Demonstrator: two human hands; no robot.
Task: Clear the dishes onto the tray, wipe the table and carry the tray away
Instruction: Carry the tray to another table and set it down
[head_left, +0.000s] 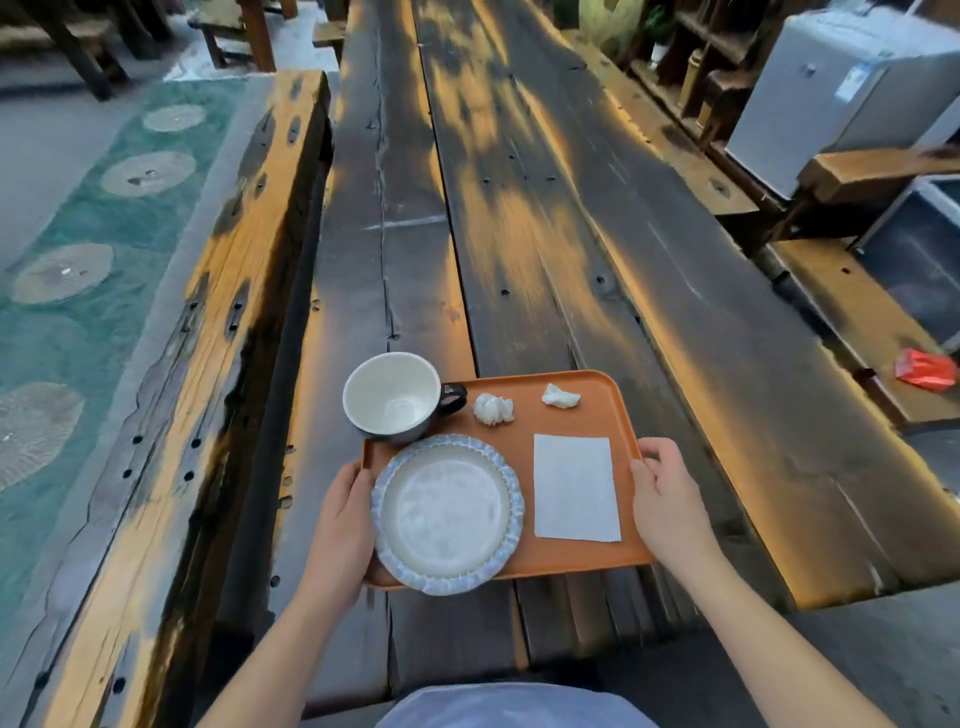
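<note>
We've got left hand (340, 525) and right hand (667, 499) clamped on the flat orange plastic tray's (571, 556) short edges — slick, and the loose white ceramic mug (392, 397) upper left makes it tippy.

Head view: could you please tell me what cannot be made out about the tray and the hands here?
- Head view: whether the tray is lifted or rests on the table cannot be told.
- Left hand: fingers hidden under the tray's edge and plate.
- Right hand: fingertips hidden under the rim.
- Cup: its base is hidden by its own wall and the plate.
- Red object on the bench: too small and blurred to identify.
</note>
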